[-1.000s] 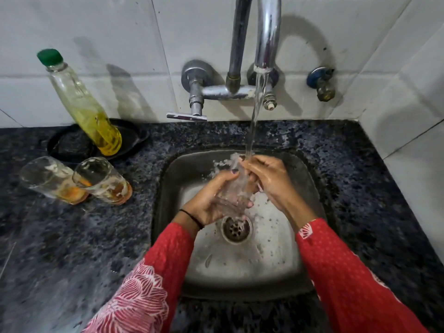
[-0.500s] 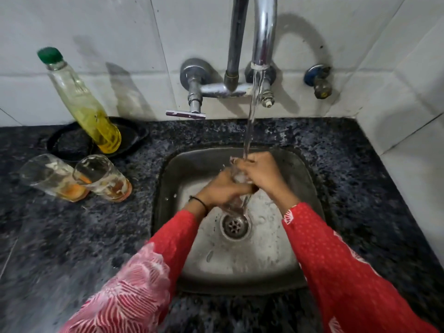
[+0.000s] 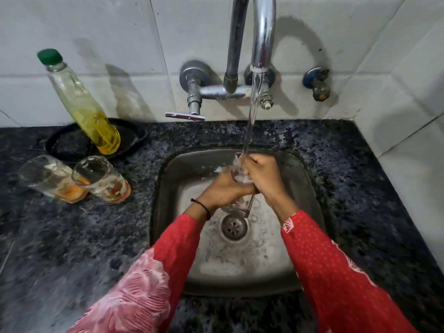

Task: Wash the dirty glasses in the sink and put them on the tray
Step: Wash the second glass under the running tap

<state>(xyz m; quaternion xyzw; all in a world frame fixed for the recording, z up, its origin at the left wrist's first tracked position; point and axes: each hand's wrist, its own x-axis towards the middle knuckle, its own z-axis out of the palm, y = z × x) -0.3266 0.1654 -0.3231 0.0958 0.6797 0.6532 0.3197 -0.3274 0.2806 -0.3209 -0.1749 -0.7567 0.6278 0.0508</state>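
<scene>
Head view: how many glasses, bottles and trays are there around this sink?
Glasses: 3 (glass being washed; two dirty glasses)
Bottles: 1 (green-capped bottle)
Trays: 1 (black tray)
Total: 5

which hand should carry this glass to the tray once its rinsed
Left, likely. The left hand grips the glass round its body, and the tray sits on the counter left of the sink; the right hand would have to cross over.
</scene>
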